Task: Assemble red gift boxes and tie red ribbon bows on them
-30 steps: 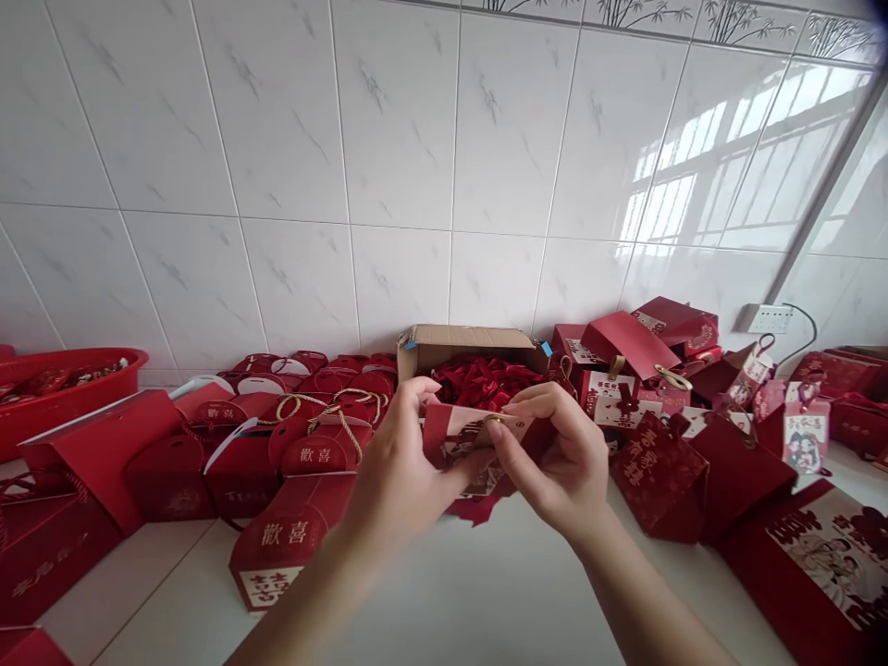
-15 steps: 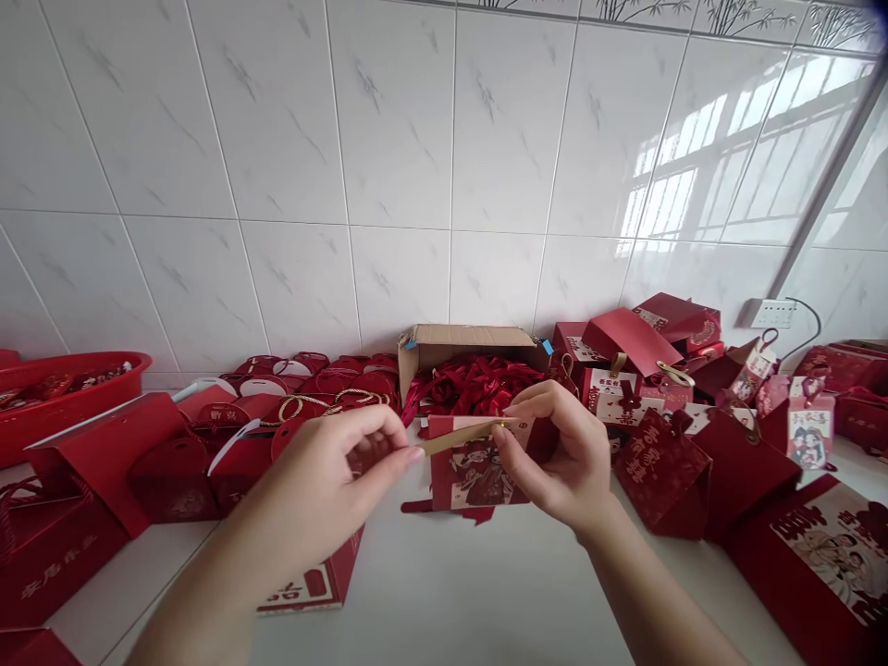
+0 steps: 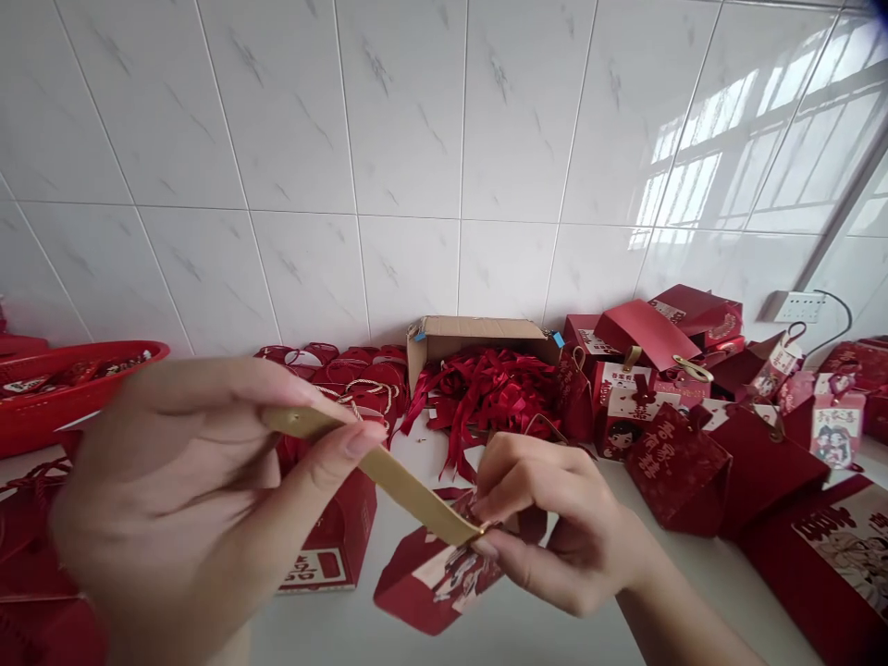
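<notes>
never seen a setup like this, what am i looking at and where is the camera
There is no machine here: a person works with bare hands, seen from a camera worn on their head, looking forward and down. The left hand pinches a gold strap; the right hand holds its other end, by a small red printed box. Around them on the white surface are more red boxes, a cardboard box with red ribbons, and a red basin.

A flat gold strap (image 3: 409, 492) is pinched near its upper end by the left hand (image 3: 201, 490) and slanted down to the right hand (image 3: 561, 518), by which its lower end is held against a small red box (image 3: 434, 583), pale-panelled, printed and tilted beneath that hand.
</notes>
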`<state>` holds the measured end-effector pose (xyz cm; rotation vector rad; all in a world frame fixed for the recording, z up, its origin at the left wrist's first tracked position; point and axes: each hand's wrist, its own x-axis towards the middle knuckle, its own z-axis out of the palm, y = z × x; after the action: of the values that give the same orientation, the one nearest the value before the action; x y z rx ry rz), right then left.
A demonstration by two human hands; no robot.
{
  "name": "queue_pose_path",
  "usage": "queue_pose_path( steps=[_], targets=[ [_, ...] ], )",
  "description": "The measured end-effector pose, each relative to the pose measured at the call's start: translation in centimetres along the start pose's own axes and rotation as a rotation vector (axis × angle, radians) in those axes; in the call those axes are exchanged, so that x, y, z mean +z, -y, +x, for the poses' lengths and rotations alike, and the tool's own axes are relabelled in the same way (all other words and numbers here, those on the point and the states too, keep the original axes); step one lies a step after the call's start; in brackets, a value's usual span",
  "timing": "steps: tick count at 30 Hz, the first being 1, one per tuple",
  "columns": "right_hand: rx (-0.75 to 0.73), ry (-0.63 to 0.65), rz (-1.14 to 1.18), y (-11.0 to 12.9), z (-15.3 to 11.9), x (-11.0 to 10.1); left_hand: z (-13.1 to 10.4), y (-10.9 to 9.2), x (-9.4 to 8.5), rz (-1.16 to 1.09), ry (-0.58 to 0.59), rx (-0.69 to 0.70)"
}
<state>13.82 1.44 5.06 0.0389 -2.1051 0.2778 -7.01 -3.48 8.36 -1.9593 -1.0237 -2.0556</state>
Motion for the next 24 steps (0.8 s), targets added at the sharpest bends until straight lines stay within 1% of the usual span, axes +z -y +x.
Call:
queue_pose_path(
  steps=[1,2,3,6,8,9,11,14,16,20,22,24],
  targets=[
    [-0.016,-0.004,-0.008,0.2,0.0,-0.1,-0.1,0.1,0.4,0.018,-0.055,0.002],
    [-0.032,-0.010,-0.025,0.4,0.0,-0.1,-0.1,0.1,0.8,0.023,-0.076,0.000],
    [-0.046,-0.016,-0.047,0.6,0.0,-0.2,0.0,0.1,1.1,0.011,-0.050,-0.006],
    [-0.085,-0.024,-0.099,1.1,0.0,-0.4,-0.1,-0.2,1.9,-0.064,0.198,-0.059],
    [-0.086,-0.024,-0.096,1.4,-0.1,-0.5,-0.3,-0.6,2.4,-0.097,0.398,-0.135],
    [-0.081,-0.027,-0.089,1.5,-0.1,-0.5,-0.5,-0.8,2.6,-0.101,0.475,-0.183],
    [-0.076,-0.047,-0.079,1.7,-0.2,-0.5,-0.7,-1.1,2.8,-0.113,0.604,-0.238],
    [-0.089,-0.087,-0.079,1.8,-0.4,-0.4,-0.7,-0.9,2.5,-0.149,0.722,-0.242],
    [-0.093,-0.093,-0.073,1.7,-0.5,-0.5,-0.5,-0.8,1.9,-0.176,0.765,-0.249],
    [-0.089,-0.090,-0.067,1.7,-0.7,-0.7,-0.2,-0.8,0.8,-0.176,0.768,-0.179],
    [-0.078,-0.094,-0.075,1.7,-0.7,-0.7,-0.2,-1.0,0.8,-0.178,0.780,-0.173],
    [-0.081,-0.095,-0.077,1.7,-0.6,-0.7,-0.3,-1.1,1.1,-0.183,0.777,-0.214]
  ],
)
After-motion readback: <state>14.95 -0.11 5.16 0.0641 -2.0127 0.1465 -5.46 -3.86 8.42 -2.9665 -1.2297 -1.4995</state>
